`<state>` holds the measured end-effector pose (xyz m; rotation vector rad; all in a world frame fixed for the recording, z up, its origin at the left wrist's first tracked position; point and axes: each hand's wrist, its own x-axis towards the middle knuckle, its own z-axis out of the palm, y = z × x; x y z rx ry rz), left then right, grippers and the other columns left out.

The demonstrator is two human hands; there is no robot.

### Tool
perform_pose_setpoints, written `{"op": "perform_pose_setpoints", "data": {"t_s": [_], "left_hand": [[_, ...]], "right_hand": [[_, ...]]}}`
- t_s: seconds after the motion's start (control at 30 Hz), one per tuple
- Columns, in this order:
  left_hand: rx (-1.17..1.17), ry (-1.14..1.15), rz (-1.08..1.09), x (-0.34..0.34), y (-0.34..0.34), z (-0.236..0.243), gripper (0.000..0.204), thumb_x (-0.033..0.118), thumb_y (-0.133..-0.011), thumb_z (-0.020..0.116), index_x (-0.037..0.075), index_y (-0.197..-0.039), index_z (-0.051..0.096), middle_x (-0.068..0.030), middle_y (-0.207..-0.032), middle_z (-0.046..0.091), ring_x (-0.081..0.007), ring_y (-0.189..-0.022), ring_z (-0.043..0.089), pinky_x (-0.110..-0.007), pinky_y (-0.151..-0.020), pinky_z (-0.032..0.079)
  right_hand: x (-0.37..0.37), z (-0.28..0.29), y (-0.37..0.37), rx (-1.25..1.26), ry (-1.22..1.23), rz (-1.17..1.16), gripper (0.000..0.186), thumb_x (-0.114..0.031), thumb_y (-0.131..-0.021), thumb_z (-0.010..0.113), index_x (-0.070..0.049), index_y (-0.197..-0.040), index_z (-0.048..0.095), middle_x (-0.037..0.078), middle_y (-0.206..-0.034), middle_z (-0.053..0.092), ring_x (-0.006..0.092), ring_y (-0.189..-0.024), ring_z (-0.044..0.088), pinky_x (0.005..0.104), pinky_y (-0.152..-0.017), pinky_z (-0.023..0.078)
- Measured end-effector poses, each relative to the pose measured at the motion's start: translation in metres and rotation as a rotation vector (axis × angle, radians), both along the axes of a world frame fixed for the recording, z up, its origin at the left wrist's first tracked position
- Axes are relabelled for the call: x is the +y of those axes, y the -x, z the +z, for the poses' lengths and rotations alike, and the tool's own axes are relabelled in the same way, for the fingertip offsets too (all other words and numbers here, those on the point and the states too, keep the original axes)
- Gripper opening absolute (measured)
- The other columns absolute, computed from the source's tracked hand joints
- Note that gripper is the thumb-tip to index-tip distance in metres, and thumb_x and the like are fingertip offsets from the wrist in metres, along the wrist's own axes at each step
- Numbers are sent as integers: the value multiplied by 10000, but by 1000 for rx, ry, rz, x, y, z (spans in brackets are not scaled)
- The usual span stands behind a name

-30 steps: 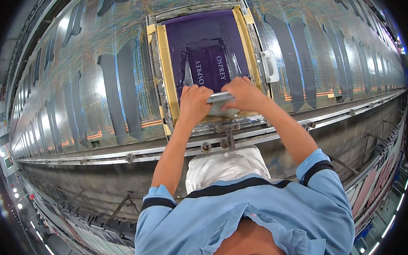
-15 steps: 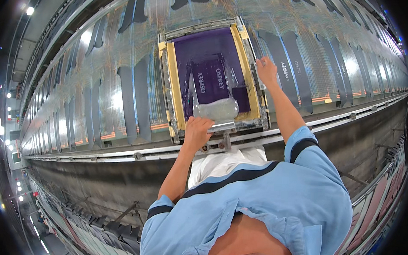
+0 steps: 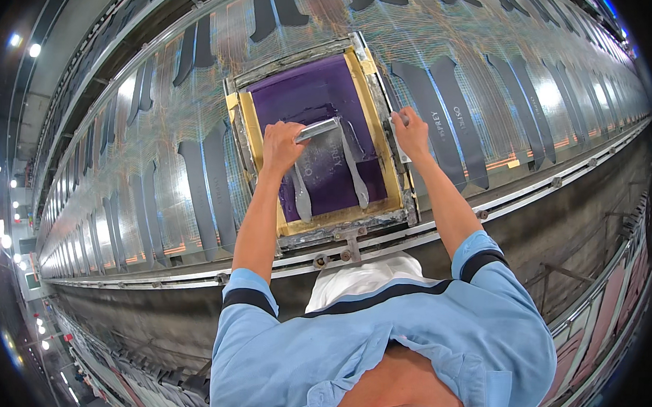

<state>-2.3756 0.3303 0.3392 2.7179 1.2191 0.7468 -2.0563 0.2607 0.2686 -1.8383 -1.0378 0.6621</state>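
clamping the squeegee [image 3: 319,129] in your left hand [image 3: 282,148] over the middle of the purple screen [image 3: 272,101], right hand [image 3: 412,136] apart and closed on the side handle [image 3: 404,157] of the frame [image 3: 302,239], you seem midway through spreading paste [image 3: 358,184], and the next move likely calls for even pressure.

Metal squeegee [image 3: 319,130] — slanted over purple screen [image 3: 291,89] — screen pale-streaked.

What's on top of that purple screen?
Two pale streaks and lettering show on the purple screen; the left hand holds a metal bar over it. Hand and bar cover part; what's beneath them can't be seen.
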Motion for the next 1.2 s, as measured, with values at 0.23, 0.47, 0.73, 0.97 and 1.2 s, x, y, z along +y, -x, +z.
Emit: {"op": "perform_pose_setpoints", "data": {"t_s": [0.23, 0.47, 0.73, 0.97, 1.2], "left_hand": [[-86, -51, 41, -152, 19, -36, 407, -70, -621, 671, 125, -975, 721, -34, -1067, 745, -252, -859, 634, -416, -764, 432], [-64, 137, 146, -199, 108, 2, 365, 19, -658, 759, 98, -1012, 725, -29, -1001, 720, -265, -915, 638, -393, -844, 493], [-4, 101, 507, -194, 306, 22, 205, 162, -744, 779, 95, -927, 715, -91, -886, 705, -329, -865, 683, -469, -742, 543], [37, 181, 968, -173, 372, 13, 258, 293, -839, 765, 53, -907, 704, -148, -893, 709, -393, -839, 689, -520, -735, 538], [-9, 293, 875, -172, 341, 9, 338, 342, -819, 806, 43, -940, 704, -136, -893, 711, -381, -813, 689, -511, -710, 526]], "right_hand": [[10, 16, -5, -158, -21, 33, 300, -348, -923, 716, -62, -1010, 692, 223, -847, 705, 376, -778, 686, 454, -739, 517], [24, 38, 105, -99, -78, 73, 293, -340, -954, 691, -55, -1017, 671, 156, -804, 678, 272, -708, 625, 415, -709, 492], [27, 21, 327, 41, -174, 102, 291, -327, -957, 677, -42, -930, 622, 125, -757, 652, 272, -686, 618, 405, -702, 487], [32, 19, 355, -3, -27, 95, 311, -359, -965, 669, -48, -985, 659, 141, -835, 696, 300, -779, 655, 421, -756, 491], [38, 5, 351, -88, -36, 54, 321, -372, -962, 670, -58, -1026, 663, 173, -866, 709, 325, -811, 677, 436, -756, 496]]}}
